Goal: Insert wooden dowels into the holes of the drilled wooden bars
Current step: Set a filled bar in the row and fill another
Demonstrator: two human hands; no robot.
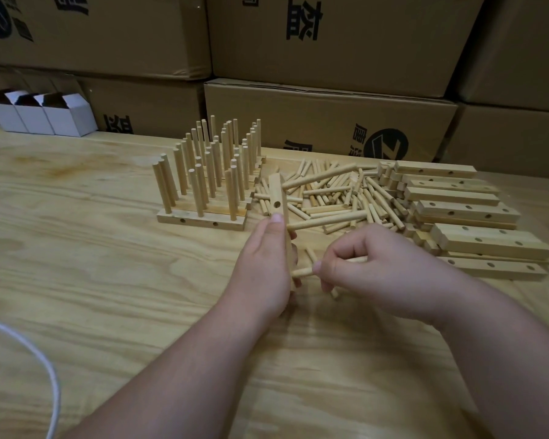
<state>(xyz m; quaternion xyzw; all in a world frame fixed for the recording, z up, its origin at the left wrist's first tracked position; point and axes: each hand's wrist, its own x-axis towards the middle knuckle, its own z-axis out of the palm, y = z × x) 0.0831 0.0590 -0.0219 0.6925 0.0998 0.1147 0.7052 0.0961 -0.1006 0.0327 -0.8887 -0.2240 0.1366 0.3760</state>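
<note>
Pale round wooden dowel, pinched crosswise by the right hand, is aimed leftward at the upright drilled wooden bar gripped by the left hand.

1. Soft, even indoor light; warm cast on the wooden table.
2. Faint shadows under the forearms.
3. Dim vignette toward corners.
4. Wide-angle bending tilts the cardboard boxes.
5. Slight overall softness; no glare.

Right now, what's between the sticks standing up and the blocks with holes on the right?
In the head view, a loose pile of dowels lies between the finished bars and the empty drilled bars.
</note>
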